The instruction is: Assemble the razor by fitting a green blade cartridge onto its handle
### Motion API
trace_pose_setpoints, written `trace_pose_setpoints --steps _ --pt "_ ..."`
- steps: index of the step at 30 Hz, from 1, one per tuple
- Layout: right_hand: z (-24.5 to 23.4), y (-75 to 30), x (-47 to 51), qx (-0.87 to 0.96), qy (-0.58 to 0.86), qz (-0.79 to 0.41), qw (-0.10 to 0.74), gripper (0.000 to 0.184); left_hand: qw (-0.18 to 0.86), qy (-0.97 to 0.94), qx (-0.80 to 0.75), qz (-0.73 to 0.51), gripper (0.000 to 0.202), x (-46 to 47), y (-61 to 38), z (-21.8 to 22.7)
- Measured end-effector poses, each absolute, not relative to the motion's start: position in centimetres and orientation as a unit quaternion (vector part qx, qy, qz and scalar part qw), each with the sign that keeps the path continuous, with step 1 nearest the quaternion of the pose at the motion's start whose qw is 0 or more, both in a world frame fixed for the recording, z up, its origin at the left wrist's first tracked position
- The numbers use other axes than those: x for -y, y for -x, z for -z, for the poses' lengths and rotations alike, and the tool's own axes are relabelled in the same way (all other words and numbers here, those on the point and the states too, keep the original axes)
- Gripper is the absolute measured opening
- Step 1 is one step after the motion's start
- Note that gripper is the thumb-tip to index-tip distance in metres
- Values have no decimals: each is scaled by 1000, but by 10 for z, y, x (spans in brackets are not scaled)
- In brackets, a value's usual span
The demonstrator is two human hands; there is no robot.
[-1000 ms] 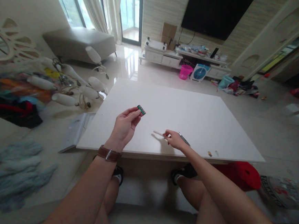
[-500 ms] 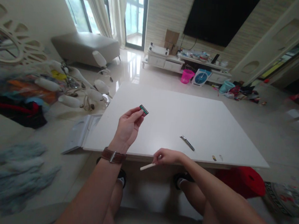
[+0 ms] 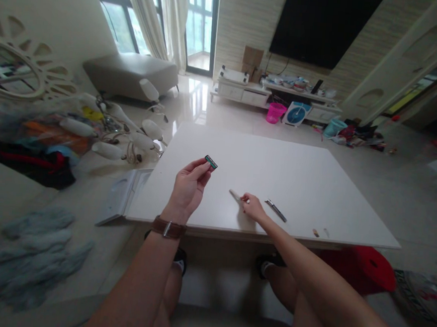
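Raised over the white table, my left hand (image 3: 188, 190) is closed, thumb and fingers pinching a small flat green piece with a dark edge (image 3: 211, 163); its exact kind is too small to make out. My right hand (image 3: 252, 206) is just above the table, to the right of the left one, its fingers closed around a thin pale stick (image 3: 233, 194) that points up and to the left. A slim dark pen-like tool with a silvery end (image 3: 276, 211) lies on the tabletop just right of my right hand.
The white table (image 3: 297, 169) has two tiny items, one a brown piece (image 3: 316, 232), near its front edge at right. Under that side is a red cylindrical thing (image 3: 372, 271). A lamp with white shades (image 3: 108, 150) and a white open box (image 3: 119, 198) sit left.
My right hand has moved up and forward from the table's front edge to above the top, swinging the stick from pointing down-left to up-left. My left hand keeps its pinch nearly in place.
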State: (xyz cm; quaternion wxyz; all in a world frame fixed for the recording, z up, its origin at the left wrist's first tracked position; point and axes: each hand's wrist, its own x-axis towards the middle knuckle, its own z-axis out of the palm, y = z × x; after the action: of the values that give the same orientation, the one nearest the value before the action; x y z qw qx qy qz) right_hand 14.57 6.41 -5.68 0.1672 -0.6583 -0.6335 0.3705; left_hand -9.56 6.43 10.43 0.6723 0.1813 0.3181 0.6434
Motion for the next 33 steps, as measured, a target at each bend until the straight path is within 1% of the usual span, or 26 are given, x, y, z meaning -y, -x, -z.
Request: trace_pose_setpoints --steps 3,7,8,9,10,12,15,19,22,26,30,32,33 --pt "52 -115 -45 668 566 -475 86 19 673 -180 -319 -643 12 -64 96 -104" --pt "34 -104 -36 674 412 -613 -33 19 674 -185 -309 -645 13 -63 95 -105" --pt "29 -109 -39 669 400 -626 -19 19 674 -186 -309 -645 13 -63 95 -106" --pt "25 -116 -45 666 418 -618 15 20 674 -185 -309 -644 13 -62 95 -107" --pt "23 -125 -52 664 458 -588 62 20 674 -184 -312 -644 13 -62 95 -108" --pt "24 -145 -66 642 576 -483 151 20 674 -180 -320 -641 13 -62 95 -109" --pt "34 -172 -80 612 660 -392 190 26 670 -177 -325 -644 13 -63 99 -110" --pt "52 -176 -81 603 702 -326 193 30 661 -174 -319 -657 14 -68 109 -110" --pt "60 -149 -70 625 688 -315 192 27 652 -170 -321 -666 15 -71 114 -111" --pt "62 -93 -43 688 603 -370 166 24 646 -168 -324 -670 15 -72 116 -112" --pt "50 -58 -25 747 463 -467 95 22 649 -169 -320 -669 16 -71 115 -112" --pt "42 -58 -31 760 444 -463 101 23 651 -169 -318 -668 16 -71 115 -111" --pt "38 -62 -37 753 475 -438 121 22 651 -169 -317 -668 16 -71 115 -111"
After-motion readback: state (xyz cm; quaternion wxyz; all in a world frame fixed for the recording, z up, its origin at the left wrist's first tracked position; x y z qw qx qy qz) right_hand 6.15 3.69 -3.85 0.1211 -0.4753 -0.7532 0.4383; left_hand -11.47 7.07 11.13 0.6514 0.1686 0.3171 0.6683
